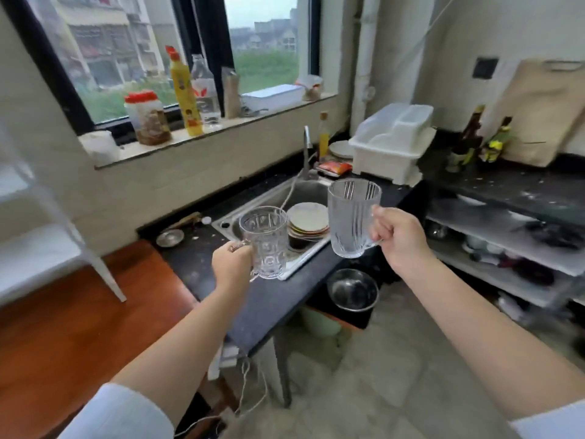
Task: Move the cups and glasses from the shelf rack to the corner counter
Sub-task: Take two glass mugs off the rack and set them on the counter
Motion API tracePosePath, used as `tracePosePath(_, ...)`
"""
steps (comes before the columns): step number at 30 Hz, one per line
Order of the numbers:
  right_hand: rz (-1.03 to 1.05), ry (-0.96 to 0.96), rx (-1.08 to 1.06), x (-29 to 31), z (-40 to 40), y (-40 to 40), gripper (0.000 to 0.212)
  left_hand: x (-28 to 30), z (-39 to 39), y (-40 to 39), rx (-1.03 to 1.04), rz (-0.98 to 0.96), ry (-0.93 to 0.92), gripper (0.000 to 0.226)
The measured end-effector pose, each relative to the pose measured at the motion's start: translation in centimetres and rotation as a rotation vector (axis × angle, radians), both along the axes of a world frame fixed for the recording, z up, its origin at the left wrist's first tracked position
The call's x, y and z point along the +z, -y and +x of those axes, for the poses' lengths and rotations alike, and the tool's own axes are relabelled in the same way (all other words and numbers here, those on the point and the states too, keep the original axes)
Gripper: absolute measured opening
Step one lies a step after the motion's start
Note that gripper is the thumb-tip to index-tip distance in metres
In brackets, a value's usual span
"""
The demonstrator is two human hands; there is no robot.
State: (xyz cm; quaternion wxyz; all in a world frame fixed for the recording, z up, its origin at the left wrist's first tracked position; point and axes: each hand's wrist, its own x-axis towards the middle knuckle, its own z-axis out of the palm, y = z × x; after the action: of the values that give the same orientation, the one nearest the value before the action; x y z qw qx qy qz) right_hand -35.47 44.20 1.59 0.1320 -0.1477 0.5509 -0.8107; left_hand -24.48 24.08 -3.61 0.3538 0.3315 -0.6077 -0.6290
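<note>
Your left hand (232,264) holds a patterned glass mug (265,242) by its handle, fingers curled round the handle, the mug upright and raised in the air in front of the sink (253,204). Your right hand (400,237) grips a ribbed glass mug (353,217) in the same way, fingers clamped on its handle; this mug is carried higher and to the right of the first, slightly tilted, and the two mugs are apart. Both mugs look empty. Below them the dark surface (269,305) carries the sink, in which lies a stack of plates (307,221); a faucet (306,150) rises behind the basin. A white dish rack (391,144) stands in the corner where this surface meets the dark corner surface (506,185) on the right, against whose wall leans a cutting board (538,112) beside two bottles (471,131). On the window sill (221,128) stand a yellow bottle (185,96), a clear bottle (205,93) and a red-lidded jar (148,118). A white shelf rack (41,217) shows at the left edge, and a metal bowl (353,289) sits low under the surface.
</note>
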Motion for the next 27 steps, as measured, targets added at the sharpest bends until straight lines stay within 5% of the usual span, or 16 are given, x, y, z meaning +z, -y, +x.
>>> tracePosePath(11, 0.115, 0.128, -0.591, -1.1, -9.7, -25.2, 0.048, 1.5, -22.8, -24.2, -0.590, 0.009, -0.001, 0.041)
tracePosePath(20, -0.108, 0.322, -1.023, -0.7, -23.7, -39.4, 0.045, 3.4, -42.7, -39.9, -0.923, 0.053, 0.033, 0.043)
tracePosePath(27, 0.144, 0.543, -1.264, -1.2, -30.3, -50.7, 0.043, 3.2, -53.6, -53.2, -1.190, -0.034, 0.142, 0.039)
